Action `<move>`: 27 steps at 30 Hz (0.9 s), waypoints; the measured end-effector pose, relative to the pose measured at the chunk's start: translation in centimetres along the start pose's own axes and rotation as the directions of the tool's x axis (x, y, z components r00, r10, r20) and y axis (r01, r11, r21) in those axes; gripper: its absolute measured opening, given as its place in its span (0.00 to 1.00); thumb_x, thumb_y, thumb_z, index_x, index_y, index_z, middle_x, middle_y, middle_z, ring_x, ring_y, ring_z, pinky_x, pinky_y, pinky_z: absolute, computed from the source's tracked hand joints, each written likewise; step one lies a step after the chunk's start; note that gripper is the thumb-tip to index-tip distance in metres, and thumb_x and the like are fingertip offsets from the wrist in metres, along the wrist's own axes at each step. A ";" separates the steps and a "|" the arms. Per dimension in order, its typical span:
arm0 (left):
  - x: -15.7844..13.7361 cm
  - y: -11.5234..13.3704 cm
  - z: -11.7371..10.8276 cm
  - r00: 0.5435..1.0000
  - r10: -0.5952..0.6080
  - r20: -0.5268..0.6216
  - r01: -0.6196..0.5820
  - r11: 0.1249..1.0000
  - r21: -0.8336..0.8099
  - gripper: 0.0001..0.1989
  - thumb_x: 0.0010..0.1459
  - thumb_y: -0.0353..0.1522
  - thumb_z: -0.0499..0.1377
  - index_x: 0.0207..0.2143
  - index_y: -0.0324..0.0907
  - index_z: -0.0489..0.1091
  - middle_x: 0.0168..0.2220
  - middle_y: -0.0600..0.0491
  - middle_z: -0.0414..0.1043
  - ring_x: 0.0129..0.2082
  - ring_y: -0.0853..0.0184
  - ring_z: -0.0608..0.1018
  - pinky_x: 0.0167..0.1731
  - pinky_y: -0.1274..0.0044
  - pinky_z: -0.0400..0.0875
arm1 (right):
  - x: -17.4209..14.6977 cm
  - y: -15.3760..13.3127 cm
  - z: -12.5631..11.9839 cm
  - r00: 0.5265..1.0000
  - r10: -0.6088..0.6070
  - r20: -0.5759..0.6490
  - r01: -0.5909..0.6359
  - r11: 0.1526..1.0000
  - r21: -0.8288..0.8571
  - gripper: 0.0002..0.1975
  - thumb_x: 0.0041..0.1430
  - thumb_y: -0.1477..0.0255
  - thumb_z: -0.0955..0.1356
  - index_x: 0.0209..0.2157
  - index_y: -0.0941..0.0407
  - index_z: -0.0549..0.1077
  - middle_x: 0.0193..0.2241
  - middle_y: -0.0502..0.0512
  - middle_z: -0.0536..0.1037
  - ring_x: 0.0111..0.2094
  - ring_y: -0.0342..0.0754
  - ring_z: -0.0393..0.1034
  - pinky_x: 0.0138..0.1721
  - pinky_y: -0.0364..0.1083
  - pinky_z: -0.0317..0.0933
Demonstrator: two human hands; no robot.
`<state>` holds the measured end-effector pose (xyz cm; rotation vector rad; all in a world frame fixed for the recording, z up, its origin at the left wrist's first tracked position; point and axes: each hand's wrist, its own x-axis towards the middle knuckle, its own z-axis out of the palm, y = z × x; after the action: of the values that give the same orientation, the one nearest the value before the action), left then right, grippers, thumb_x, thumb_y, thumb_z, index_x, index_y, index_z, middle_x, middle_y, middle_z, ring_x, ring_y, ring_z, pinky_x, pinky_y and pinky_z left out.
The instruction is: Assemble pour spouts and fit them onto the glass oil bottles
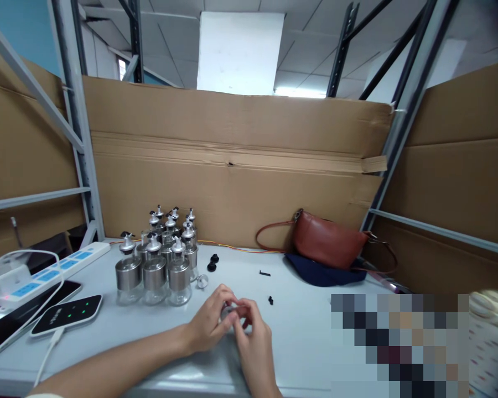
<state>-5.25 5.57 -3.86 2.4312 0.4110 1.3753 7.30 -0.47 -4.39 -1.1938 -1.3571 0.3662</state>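
My left hand [209, 323] is closed on a small round silvery piece [226, 312], just above the front middle of the table. Meeting it from the right, my right hand [255, 337] has its fingers bent in a pinch at the same piece. My fingers cover most of it, so its full shape is hidden. Left of my hands stand several glass bottles [154, 273] with metal sleeves and silvery spout tops. A small clear round cap [202, 281] lies beside them. Black stoppers [212, 266] lie farther back, and a tiny black part [270, 300] is to the right.
A thin black strip [264, 273] lies on the white table [302, 331]. Back right, a brown bag [330, 240] rests on a dark blue cap [311, 270]. At left are a power strip [53, 273] and a charging pad [68, 315] with cables. Cardboard walls [232, 204] enclose the table.
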 end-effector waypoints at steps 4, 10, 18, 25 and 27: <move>0.0 -0.4 0.0 0.996 -0.071 0.054 0.069 0.997 0.041 0.10 0.62 0.39 0.50 0.40 0.41 0.58 0.34 0.51 0.62 0.33 0.68 0.68 0.35 0.75 0.66 | -0.1 0.5 -0.6 0.974 0.111 -0.200 -0.090 0.990 0.109 0.11 0.54 0.63 0.66 0.32 0.57 0.70 0.29 0.57 0.77 0.28 0.47 0.72 0.26 0.43 0.66; -0.4 -0.6 0.2 0.962 -0.194 0.194 0.214 0.973 -0.088 0.15 0.61 0.39 0.52 0.46 0.42 0.55 0.35 0.52 0.66 0.29 0.71 0.70 0.31 0.78 0.68 | -0.3 1.0 -0.6 0.981 0.164 -0.099 -0.131 0.950 0.282 0.09 0.51 0.65 0.68 0.28 0.56 0.68 0.32 0.58 0.77 0.30 0.48 0.74 0.31 0.45 0.70; -0.5 -0.9 0.5 0.990 -0.079 0.117 0.094 0.986 -0.134 0.12 0.62 0.39 0.52 0.42 0.43 0.55 0.44 0.45 0.67 0.36 0.68 0.73 0.34 0.75 0.70 | -0.2 1.2 -0.8 0.985 0.128 -0.117 -0.081 0.938 0.338 0.08 0.51 0.68 0.69 0.25 0.57 0.68 0.37 0.61 0.77 0.36 0.50 0.74 0.36 0.47 0.70; -0.5 -0.7 0.5 0.981 -0.150 0.120 0.159 0.985 -0.073 0.10 0.61 0.38 0.53 0.38 0.42 0.55 0.39 0.49 0.66 0.29 0.72 0.70 0.32 0.76 0.69 | -0.3 -0.1 -1.4 0.990 0.093 -0.110 -0.066 0.973 0.222 0.07 0.57 0.68 0.65 0.32 0.57 0.71 0.37 0.59 0.75 0.40 0.50 0.71 0.38 0.47 0.68; -0.4 -0.6 0.3 0.984 -0.090 0.157 0.096 0.995 -0.033 0.08 0.61 0.36 0.53 0.38 0.42 0.57 0.38 0.50 0.64 0.32 0.71 0.70 0.31 0.78 0.69 | -0.2 -0.5 -1.4 0.991 0.070 -0.116 -0.048 0.981 0.186 0.08 0.57 0.68 0.66 0.35 0.57 0.72 0.36 0.58 0.75 0.38 0.49 0.71 0.37 0.47 0.68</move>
<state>-5.21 5.95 -4.60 2.4325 0.4474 1.1364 8.28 -1.47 -3.79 -1.0875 -1.1588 0.4438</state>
